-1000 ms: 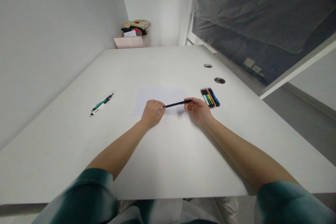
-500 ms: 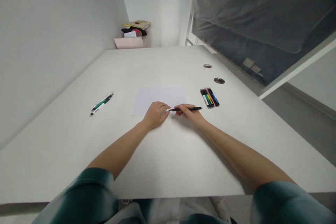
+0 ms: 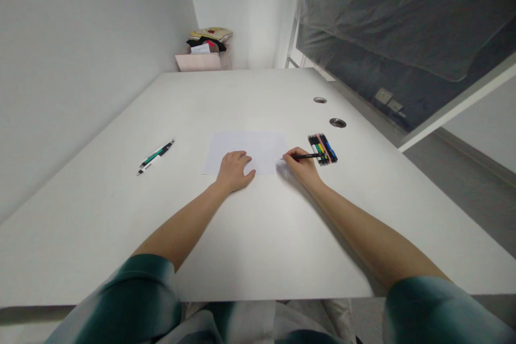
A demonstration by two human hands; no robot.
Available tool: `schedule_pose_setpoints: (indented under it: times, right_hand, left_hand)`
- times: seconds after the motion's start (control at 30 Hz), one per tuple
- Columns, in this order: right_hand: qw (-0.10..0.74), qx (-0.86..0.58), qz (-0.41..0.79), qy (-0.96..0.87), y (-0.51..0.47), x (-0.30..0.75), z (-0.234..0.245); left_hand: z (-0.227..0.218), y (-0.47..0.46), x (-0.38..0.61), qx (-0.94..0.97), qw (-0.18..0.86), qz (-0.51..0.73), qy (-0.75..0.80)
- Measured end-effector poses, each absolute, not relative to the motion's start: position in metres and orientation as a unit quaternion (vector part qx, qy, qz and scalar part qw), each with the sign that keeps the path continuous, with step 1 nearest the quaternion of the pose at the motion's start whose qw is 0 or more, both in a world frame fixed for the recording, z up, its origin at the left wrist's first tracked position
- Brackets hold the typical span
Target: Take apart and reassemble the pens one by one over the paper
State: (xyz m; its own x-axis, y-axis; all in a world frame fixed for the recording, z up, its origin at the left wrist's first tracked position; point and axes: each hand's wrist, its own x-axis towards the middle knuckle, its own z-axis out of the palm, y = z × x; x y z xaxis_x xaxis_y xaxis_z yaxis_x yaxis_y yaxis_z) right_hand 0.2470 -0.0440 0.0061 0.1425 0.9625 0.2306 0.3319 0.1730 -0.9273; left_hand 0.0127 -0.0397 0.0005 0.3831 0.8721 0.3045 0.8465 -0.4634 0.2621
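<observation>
While the right hand (image 3: 303, 166) clamps a black pen (image 3: 307, 156), beside bundled markers (image 3: 322, 149), left hand (image 3: 234, 172) open, flat on white paper (image 3: 262, 142)

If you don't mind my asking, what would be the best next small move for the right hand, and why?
I would probably lay the black pen down beside the bundle of coloured pens: the right hand is next to the bundle, off the sheet of paper, and the pen's far end reaches it. The left hand can rest on the sheet.
</observation>
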Motion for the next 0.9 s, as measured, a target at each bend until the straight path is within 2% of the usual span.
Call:
schedule_pose_setpoints:
  times: [0.2,0.37,0.9]
  right_hand:
    - [0.477,-0.568,0.338,-0.579,-0.0441,0.2474,0.0039]
    - [0.451,-0.581,0.31,-0.602,-0.0448,0.2486,0.0035]
    - [0.442,-0.576,0.261,-0.635,-0.0421,0.2497,0.0004]
  left_hand:
    - [-0.0043,-0.0362,0.0112,0.834,0.041,0.213,0.508]
    - [-0.0057,-0.0355,0.0109,0.835,0.038,0.208,0.509]
    - [-0.0016,-0.0363,0.0119,0.833,0.043,0.195,0.516]
